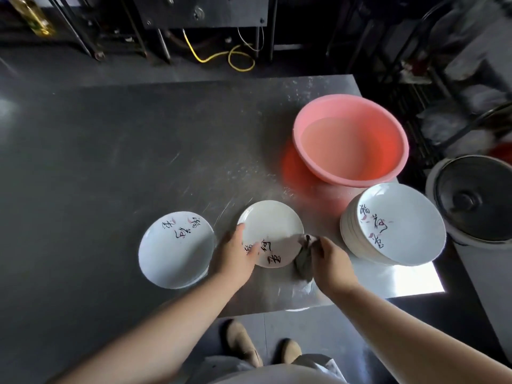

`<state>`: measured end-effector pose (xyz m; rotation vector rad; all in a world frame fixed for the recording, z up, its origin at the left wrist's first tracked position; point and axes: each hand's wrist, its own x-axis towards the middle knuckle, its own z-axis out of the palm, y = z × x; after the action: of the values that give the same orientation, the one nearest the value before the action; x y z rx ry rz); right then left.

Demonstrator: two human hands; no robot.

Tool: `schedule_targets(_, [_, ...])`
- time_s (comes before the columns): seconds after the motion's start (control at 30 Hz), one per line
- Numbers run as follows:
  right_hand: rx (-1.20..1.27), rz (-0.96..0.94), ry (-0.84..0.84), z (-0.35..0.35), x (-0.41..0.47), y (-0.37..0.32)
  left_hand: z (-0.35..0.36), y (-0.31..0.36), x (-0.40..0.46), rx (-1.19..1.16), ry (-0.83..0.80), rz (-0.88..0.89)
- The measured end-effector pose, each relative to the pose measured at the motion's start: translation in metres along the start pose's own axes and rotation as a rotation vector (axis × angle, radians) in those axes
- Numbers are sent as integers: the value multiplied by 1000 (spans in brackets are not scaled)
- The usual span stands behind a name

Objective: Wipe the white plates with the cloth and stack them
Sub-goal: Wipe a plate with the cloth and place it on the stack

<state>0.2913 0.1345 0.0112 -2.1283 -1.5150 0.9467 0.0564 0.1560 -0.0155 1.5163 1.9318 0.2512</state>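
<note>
hands (235, 256) on middle plate (273, 225), pink basin (350, 139) and plate stack (393, 225) beyond

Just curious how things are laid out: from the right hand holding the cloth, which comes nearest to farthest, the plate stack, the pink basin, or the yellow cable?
1. Plate stack, just right of the right hand.
2. Pink basin, behind it on the table.
3. Yellow cable, beyond the table's far edge.

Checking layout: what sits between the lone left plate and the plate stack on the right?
Head view: the plate being wiped, held by the left hand, with the right hand holding the cloth.
</note>
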Motion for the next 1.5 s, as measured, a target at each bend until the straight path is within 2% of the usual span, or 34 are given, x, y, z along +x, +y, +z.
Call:
schedule_targets(0.07, [-17, 150, 104, -10, 16, -5, -16, 14, 10, -164, -89, -321])
schedule_targets(0.17, [6, 309, 90, -16, 41, -23, -38, 30, 21, -717, -360, -710])
schedule_targets(0.23, [-20, 390, -43, -8, 51, -34, -50, 34, 23, -918, -495, -793])
schedule_targets(0.33, [24, 450, -115, 3, 62, -46, -55, 35, 30, -997, -544, -821])
schedule_targets(0.43, [337, 506, -56, 5, 66, -43, -57, 35, 34, -1030, -494, -883])
schedule_targets(0.5, [659, 548, 3, -2, 64, -43, -59, 35, 34, -1124, -407, -903])
schedule_targets(0.57, [844, 457, -35, -12, 56, -48, -63, 40, 31, -1311, -310, -827])
schedule_targets(0.63, [804, 281, -56, -27, 45, -62, -69, 46, 26, -1410, -266, -693])
schedule_targets(0.73, [451, -22, 4, -52, 23, -88, -88, 54, 14, -1421, -249, -508])
schedule_targets(0.87, [123, -410, -15, -68, 3, -141, -123, 75, -6, -1430, -446, -214])
schedule_targets(0.97, [-110, -669, -64, -71, -3, -167, -142, 94, -20, -1478, -478, -73])
schedule_targets(1.1, [-239, -865, 1, -75, -26, -176, -175, 111, -26, -1507, -386, 92])
schedule_targets(1.2, [-332, -1001, 21, -80, -41, -170, -198, 111, -29, -1511, -329, 142])
schedule_targets(1.37, [-398, -926, 112, -104, -23, -203, -208, 114, -46, -1491, -361, 258])
schedule_targets(1.5, [-404, -1007, 185, -94, -35, -204, -222, 116, -46, -1538, -326, 337])
